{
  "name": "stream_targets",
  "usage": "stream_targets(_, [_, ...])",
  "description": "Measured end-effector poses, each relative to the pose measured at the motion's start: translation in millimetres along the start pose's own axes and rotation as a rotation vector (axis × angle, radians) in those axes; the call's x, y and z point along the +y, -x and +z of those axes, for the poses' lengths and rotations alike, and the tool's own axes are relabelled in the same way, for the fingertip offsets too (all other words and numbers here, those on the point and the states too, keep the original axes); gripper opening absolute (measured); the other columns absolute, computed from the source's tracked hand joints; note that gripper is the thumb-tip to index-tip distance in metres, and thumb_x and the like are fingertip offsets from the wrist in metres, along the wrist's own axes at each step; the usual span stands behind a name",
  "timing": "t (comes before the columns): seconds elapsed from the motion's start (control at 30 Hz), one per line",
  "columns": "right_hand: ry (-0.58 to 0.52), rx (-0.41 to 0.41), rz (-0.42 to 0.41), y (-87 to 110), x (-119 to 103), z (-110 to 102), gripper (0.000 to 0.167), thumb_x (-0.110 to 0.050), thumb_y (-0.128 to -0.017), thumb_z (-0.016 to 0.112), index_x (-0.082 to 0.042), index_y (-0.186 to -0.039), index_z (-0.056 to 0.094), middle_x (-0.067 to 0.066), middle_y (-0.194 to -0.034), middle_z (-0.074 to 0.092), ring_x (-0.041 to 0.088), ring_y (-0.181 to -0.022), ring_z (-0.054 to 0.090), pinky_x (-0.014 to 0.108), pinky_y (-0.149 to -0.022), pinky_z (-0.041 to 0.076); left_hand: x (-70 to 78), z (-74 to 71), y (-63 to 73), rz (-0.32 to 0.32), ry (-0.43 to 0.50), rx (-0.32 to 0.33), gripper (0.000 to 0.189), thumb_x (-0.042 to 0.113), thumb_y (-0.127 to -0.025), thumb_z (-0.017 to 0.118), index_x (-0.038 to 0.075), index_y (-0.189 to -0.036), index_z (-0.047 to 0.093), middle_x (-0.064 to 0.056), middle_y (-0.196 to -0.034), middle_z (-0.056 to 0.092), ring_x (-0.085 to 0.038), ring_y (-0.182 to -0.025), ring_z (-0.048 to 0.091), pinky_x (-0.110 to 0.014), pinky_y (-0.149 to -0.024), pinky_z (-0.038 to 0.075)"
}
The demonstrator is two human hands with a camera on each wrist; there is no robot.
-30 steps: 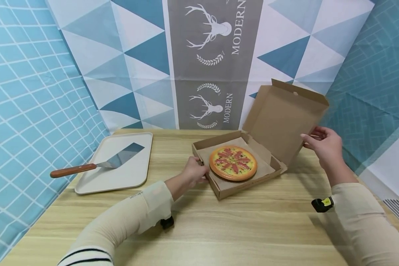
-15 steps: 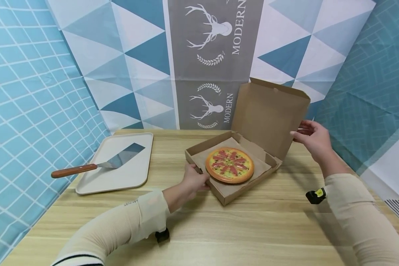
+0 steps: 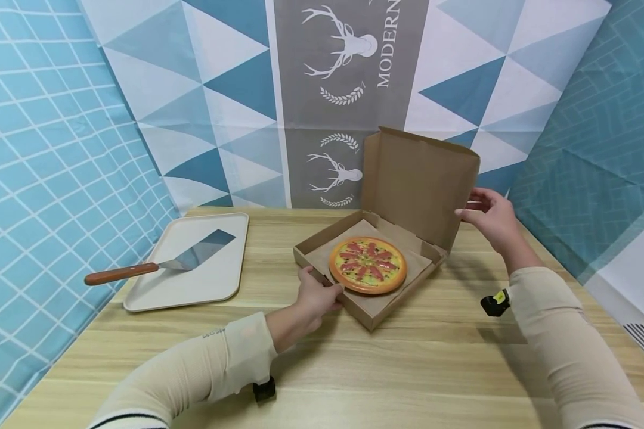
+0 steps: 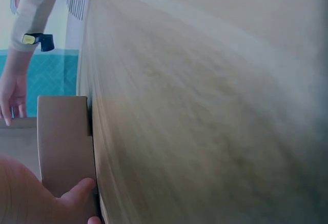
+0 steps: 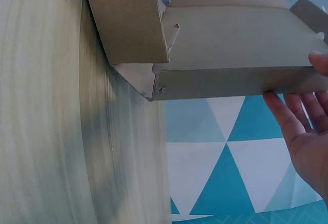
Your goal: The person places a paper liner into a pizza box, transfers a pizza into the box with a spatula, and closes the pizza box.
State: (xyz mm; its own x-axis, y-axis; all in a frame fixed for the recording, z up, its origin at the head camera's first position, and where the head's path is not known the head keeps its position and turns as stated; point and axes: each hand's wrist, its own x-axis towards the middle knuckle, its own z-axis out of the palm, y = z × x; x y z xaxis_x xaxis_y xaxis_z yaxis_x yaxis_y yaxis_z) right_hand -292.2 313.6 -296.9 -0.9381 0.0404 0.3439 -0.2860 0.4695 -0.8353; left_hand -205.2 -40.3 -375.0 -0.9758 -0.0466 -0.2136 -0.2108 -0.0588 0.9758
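Note:
An open cardboard pizza box (image 3: 378, 322) sits turned at an angle on the wooden table, with its lid (image 3: 424, 185) standing up behind it. Inside, on brown paper, lies a round pizza (image 3: 367, 266) with red toppings. My left hand (image 3: 315, 301) grips the box's near-left wall; in the left wrist view its thumb (image 4: 79, 192) lies along the cardboard side. With thumb and fingers on either side, my right hand (image 3: 494, 220) pinches the right edge of the lid. The right wrist view shows those fingers (image 5: 287, 114) against the lid's side flap.
To the left stands a cream tray (image 3: 139, 298) with a pizza server (image 3: 201, 250) lying on it, its wooden handle jutting past the tray's left edge. Patterned cloths (image 3: 236, 101) hang behind and beside the table.
The box has turned and shifted left, its front corner swinging nearer. Its lid has moved left and stands more upright. My right hand has travelled left with the lid; the left keeps its grip.

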Motion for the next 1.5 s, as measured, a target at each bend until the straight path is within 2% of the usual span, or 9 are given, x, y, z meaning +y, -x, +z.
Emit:
stream_targets(0.2, [0.031, -0.015, 0.012, -5.7, 5, 0, 0.067, -0.025, -0.091, 0.07, -0.002, -0.146, 0.038, 0.014, -0.132, 0.048, 0.015, -0.11, 0.049, 0.016, -0.077, 0.05, 1.1, -14.2, -8.0, 0.016, -0.073, 0.04, 0.074, 0.004, -0.089, 0.068, 0.002, -0.143, 0.019, -0.03, -0.137, 0.038, -0.024, -0.089, 0.062, -0.038, -0.08, 0.053])
stream_targets(0.4, [0.056, -0.047, 0.007, -10.9, 6, -5, 0.064, -0.02, -0.092, 0.069, -0.001, -0.145, 0.038, 0.017, -0.132, 0.048, 0.013, -0.107, 0.05, 0.013, -0.073, 0.048, 29.7, -43.2, -35.4, 0.292, -0.435, 0.143, 0.058, 0.006, -0.08, 0.074, -0.005, -0.131, 0.047, -0.024, -0.128, 0.047, -0.034, -0.116, 0.048, -0.045, -0.1, 0.041])
stream_targets(0.5, [0.083, -0.078, 0.015, -13.8, 4, -9, 0.066, -0.021, -0.092, 0.069, -0.001, -0.145, 0.036, 0.017, -0.133, 0.047, 0.013, -0.108, 0.049, 0.014, -0.073, 0.048, 49.3, -58.9, -57.4, 0.374, -0.63, 0.086, 0.051, 0.007, -0.08, 0.074, -0.004, -0.126, 0.054, -0.027, -0.126, 0.052, -0.038, -0.116, 0.05, -0.046, -0.098, 0.042])
stream_targets(0.67, [0.134, -0.131, 0.02, -18.4, 0, -12, 0.068, -0.021, -0.091, 0.071, -0.001, -0.145, 0.036, 0.018, -0.132, 0.048, 0.014, -0.108, 0.051, 0.019, -0.076, 0.05, 66.4, -76.1, -89.3, 0.387, -0.861, -0.06, 0.039, 0.012, -0.084, 0.07, -0.003, -0.119, 0.061, -0.023, -0.12, 0.059, -0.033, -0.111, 0.056, -0.042, -0.094, 0.045])
stream_targets(0.9, [0.148, -0.2, 0.027, -23.6, -4, -18, 0.065, -0.022, -0.089, 0.073, 0.0, -0.141, 0.039, 0.021, -0.13, 0.049, 0.02, -0.108, 0.051, 0.025, -0.081, 0.05, 75.1, -77.5, -126.3, 0.356, -0.88, -0.253, 0.032, 0.01, -0.087, 0.068, -0.004, -0.115, 0.061, -0.018, -0.111, 0.063, -0.023, -0.088, 0.061, -0.032, -0.072, 0.052])
stream_targets(1.03, [0.179, -0.243, 0.04, -27.0, -6, -23, 0.063, -0.027, -0.089, 0.074, 0.0, -0.137, 0.044, 0.021, -0.129, 0.051, 0.019, -0.107, 0.052, 0.037, -0.088, 0.048, 83.0, -72.8, -136.4, 0.28, -0.883, -0.356, 0.035, 0.008, -0.089, 0.065, -0.003, -0.121, 0.057, -0.021, -0.121, 0.059, -0.024, -0.09, 0.061, -0.033, -0.069, 0.053])
stream_targets(1.13, [0.2, -0.284, 0.055, -29.7, -7, -27, 0.061, -0.029, -0.088, 0.073, -0.001, -0.135, 0.046, 0.02, -0.128, 0.052, 0.019, -0.105, 0.052, 0.034, -0.085, 0.049, 87.4, -69.0, -141.2, 0.226, -0.899, -0.409, 0.039, 0.009, -0.09, 0.064, -0.001, -0.127, 0.055, -0.019, -0.127, 0.056, -0.025, -0.095, 0.059, -0.035, -0.072, 0.052])
stream_targets(1.3, [0.159, -0.35, 0.088, -35.3, -8, -32, 0.062, -0.023, -0.089, 0.073, -0.001, -0.138, 0.043, 0.021, -0.13, 0.049, 0.015, -0.102, 0.055, 0.025, -0.08, 0.05, 87.9, -65.7, -147.7, 0.189, -0.935, -0.422, 0.04, 0.008, -0.09, 0.063, 0.002, -0.129, 0.058, -0.016, -0.128, 0.056, -0.022, -0.094, 0.059, -0.036, -0.074, 0.053])
stream_targets(1.5, [0.084, -0.383, 0.135, -42.2, -7, -34, 0.066, -0.014, -0.088, 0.073, 0.0, -0.142, 0.038, 0.022, -0.133, 0.047, 0.005, -0.094, 0.06, 0.026, -0.08, 0.053, 80.4, -66.7, -154.2, 0.202, -0.888, -0.384, 0.04, -0.005, -0.083, 0.054, -0.001, -0.122, 0.063, -0.014, -0.114, 0.061, -0.013, -0.063, 0.044, -0.027, -0.056, 0.041])
